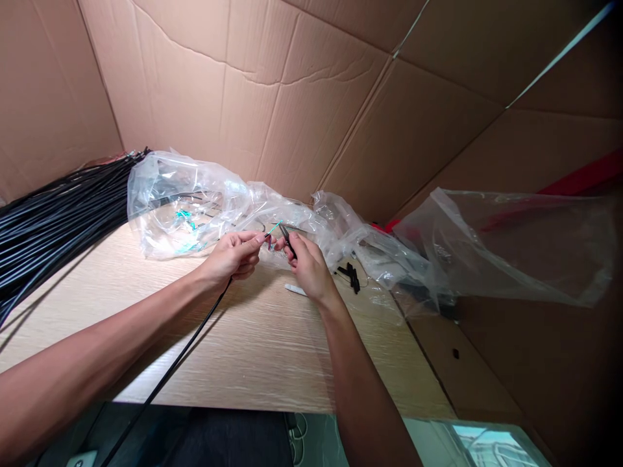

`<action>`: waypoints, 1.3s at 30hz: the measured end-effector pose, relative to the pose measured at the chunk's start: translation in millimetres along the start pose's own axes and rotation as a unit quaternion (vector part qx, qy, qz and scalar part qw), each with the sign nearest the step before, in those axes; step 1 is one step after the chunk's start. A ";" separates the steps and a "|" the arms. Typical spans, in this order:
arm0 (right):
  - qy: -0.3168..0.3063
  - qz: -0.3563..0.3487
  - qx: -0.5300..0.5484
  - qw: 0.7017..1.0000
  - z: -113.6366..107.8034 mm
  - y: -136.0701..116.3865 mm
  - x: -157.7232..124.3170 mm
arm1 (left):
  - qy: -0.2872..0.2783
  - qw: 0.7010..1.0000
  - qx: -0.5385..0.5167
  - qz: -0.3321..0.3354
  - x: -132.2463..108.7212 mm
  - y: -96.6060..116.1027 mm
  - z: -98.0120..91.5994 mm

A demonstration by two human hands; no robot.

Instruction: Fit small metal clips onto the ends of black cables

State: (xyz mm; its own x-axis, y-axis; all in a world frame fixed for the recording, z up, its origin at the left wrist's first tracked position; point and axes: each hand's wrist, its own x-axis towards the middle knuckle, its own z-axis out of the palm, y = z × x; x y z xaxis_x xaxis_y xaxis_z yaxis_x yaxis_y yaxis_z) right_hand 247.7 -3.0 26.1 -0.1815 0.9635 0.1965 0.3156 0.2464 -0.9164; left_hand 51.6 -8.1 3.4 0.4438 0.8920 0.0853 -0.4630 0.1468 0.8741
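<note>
Both hands are closed on something above the pale tabletop [228,353]. My left hand [237,257] pinches the end of a black cable [170,371], which runs down past the near edge; a thin green wire [274,227] sticks out beyond my fingers. My right hand [309,267] grips a small dark-handled tool [288,241], its tip just beside the green wire; I cannot tell whether they touch. Behind lies crumpled clear plastic [195,175], with a bundle of black cables [73,204] at far left. Small black pieces [352,277] lie right of my right hand.
</note>
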 end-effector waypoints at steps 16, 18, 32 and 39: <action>-0.027 -0.147 -0.099 0.984 1.7 -4.2 -2.0 | -0.007 0.999 0.045 -0.004 1.2 -1.8 -3.0; -0.023 -0.157 -0.100 0.982 1.6 -3.7 -1.5 | -0.016 0.999 0.033 -0.011 0.9 -2.6 -3.8; -0.044 -0.082 0.024 0.995 5.8 -0.3 -0.5 | -0.026 0.999 -0.003 -0.023 2.8 -4.0 -4.4; -0.065 -0.019 0.098 0.993 6.3 2.1 -0.6 | 0.106 0.955 0.243 0.135 -1.5 -8.4 4.1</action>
State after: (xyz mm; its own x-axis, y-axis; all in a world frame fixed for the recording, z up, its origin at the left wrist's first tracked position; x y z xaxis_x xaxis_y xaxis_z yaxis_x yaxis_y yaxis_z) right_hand 242.6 -3.7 21.9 -0.3125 0.9291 0.1980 0.1219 0.2459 -0.9616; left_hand 58.0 -12.5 -2.1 0.1697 0.9435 0.2846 -0.1040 -0.2701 0.9572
